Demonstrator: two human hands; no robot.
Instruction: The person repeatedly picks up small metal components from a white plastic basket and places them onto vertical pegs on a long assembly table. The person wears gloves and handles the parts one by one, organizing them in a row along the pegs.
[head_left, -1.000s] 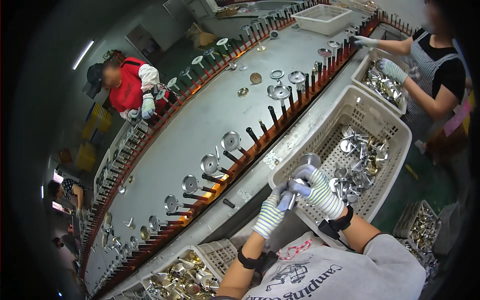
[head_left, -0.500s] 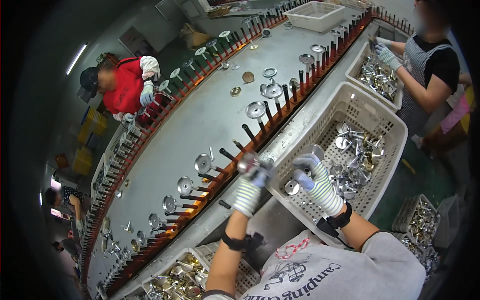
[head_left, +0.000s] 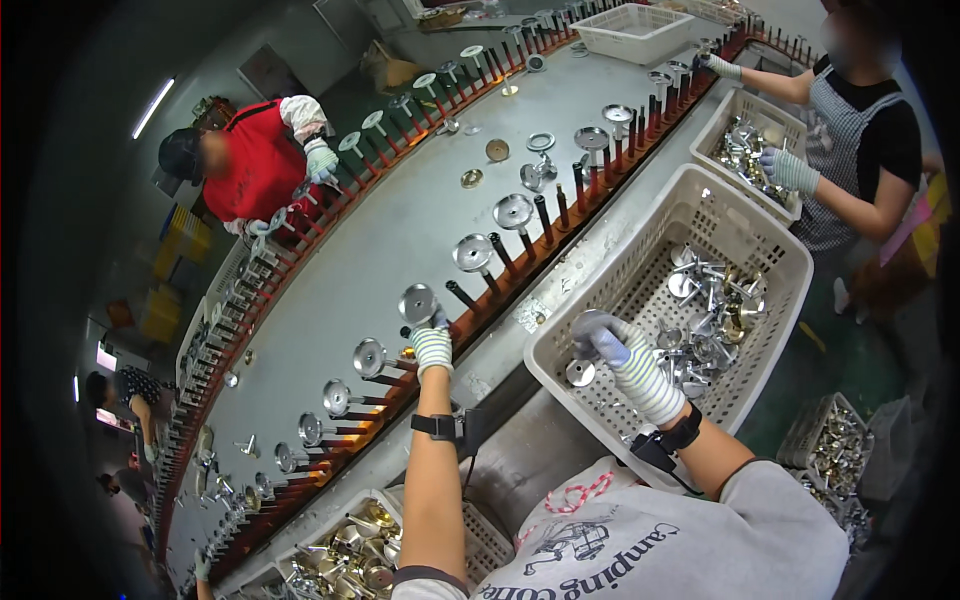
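Note:
My left hand [head_left: 433, 350], in a striped knit glove, is closed around the stem of a silver disc-headed metal part [head_left: 418, 303] at the near row of dark posts. Its fingers are partly hidden behind the part and the posts. Over a large grey perforated basket [head_left: 541, 352], my right hand [head_left: 640, 375], gloved alike, pinches another silver disc part [head_left: 590, 326]. Several similar loose disc-and-stem parts [head_left: 708, 345] lie in the basket below it. More disc parts [head_left: 473, 253] stand on the posts beyond my left hand.
Dark and reddish posts [head_left: 462, 296] line both edges of the curved grey table [head_left: 350, 270]. A second basket of metal parts [head_left: 355, 550] stands at lower left. One co-worker [head_left: 850, 150] works at the right beside another basket; one in red [head_left: 255, 165] works across the table.
My left hand has moved left to the post row, where it grips a disc part. My right hand stays over the basket. The posted parts have shifted toward the upper right.

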